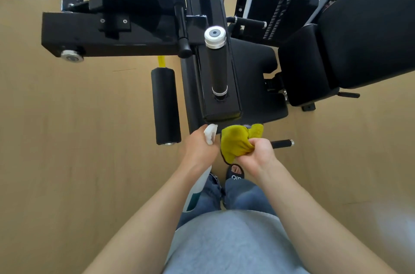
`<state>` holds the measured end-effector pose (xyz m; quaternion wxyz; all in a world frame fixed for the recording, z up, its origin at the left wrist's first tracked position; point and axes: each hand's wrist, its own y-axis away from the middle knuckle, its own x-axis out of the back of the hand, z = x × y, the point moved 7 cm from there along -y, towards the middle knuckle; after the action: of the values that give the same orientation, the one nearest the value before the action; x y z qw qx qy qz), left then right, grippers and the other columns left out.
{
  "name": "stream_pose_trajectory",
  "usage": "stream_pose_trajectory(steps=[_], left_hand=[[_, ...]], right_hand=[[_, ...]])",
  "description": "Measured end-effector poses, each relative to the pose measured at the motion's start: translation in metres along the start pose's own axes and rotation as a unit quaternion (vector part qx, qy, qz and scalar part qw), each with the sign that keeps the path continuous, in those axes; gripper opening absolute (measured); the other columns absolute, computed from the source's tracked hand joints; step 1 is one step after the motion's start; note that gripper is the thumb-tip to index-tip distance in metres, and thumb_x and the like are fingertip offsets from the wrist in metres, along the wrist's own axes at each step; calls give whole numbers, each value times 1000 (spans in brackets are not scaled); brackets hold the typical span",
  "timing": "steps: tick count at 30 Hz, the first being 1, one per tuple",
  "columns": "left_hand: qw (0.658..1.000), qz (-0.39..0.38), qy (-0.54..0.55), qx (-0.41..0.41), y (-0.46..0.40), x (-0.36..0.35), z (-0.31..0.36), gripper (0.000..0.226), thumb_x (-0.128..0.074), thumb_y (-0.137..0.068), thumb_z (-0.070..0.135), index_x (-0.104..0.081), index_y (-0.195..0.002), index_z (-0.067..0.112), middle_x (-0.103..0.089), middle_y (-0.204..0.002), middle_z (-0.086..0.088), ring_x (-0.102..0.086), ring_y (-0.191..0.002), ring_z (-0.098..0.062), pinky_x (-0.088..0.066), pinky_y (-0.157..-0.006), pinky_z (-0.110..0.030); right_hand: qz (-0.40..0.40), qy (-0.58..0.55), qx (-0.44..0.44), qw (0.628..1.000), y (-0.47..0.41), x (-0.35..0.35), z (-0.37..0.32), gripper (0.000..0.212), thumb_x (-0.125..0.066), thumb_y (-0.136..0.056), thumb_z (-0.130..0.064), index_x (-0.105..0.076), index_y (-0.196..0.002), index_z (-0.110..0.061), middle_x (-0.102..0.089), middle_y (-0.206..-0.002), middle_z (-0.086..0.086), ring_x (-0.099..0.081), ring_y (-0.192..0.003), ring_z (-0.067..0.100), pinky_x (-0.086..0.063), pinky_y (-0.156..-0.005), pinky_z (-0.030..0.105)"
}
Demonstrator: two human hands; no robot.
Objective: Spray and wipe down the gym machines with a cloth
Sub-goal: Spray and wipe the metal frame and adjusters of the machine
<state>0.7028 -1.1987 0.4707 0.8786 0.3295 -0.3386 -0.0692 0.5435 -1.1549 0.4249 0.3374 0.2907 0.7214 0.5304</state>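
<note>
I read this as the spraying step, just before a wipe. My left hand [198, 147] is wrapped around the neck of the white spray bottle [210, 136], fingers closed on it, with the nozzle head pointing away from me toward the near end of the black gym machine [221, 103]; the bottle's body hangs down below my wrist in front of my jeans. I can't tell whether a finger is on the trigger. My right hand [257, 153] is clenched on the yellow cloth [235, 142], which is bunched up, with loose folds sticking out on the left and far side of my fist, just beside the bottle's nozzle.

The cloth sits right below the machine's near edge, close to it but, as far as I can see, not touching. A padded roller [165, 106] hangs to the left, the seat pad [314, 67] is off to the right.

Next, I judge, the nozzle needs aiming at the frame or the upright handle [217, 65], then the cloth should be opened flatter to wipe.
</note>
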Motion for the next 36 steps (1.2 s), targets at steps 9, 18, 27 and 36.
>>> stream_pose_trajectory(steps=[9, 18, 27, 36], left_hand=[[998, -3, 34, -46, -5, 20, -1, 19, -58, -91, 2, -60, -101, 18, -61, -82, 3, -66, -82, -25, -57, -73, -38], [998, -2, 31, -59, -6, 36, 0, 28, -61, -90, 2, -61, -111, 20, -65, -91, -2, -67, -87, -25, -62, -79, -45], [994, 20, 77, -72, -2, 47, 7, 15, -62, -91, 3, -67, -100, 15, -67, -84, -7, -67, -81, -27, -61, -72, -47], [996, 27, 40, -78, 13, 56, 19, 23, -51, -74, 21, -64, -92, 27, -67, -76, -1, -67, -75, -32, -59, -71, -57]], right_hand=[[-87, -130, -69, 985, 9, -63, 13, 40, -34, -102, -32, -62, -129, -22, -61, -119, -10, -57, -115, 11, -45, -103, 32], [122, -27, -35, 991, 16, -52, -39, 71, -86, -61, -44, -59, -119, -13, -61, -110, 17, -53, -79, 22, -48, -82, 30], [-20, -75, -61, 995, 33, -93, 7, 40, -37, -105, -26, -54, -137, -9, -57, -135, 21, -50, -128, 46, -38, -112, 57], [19, -41, -104, 994, 16, -72, -28, 46, -38, -103, -27, -39, -139, 0, -44, -146, 24, -44, -134, 47, -38, -111, 55]])
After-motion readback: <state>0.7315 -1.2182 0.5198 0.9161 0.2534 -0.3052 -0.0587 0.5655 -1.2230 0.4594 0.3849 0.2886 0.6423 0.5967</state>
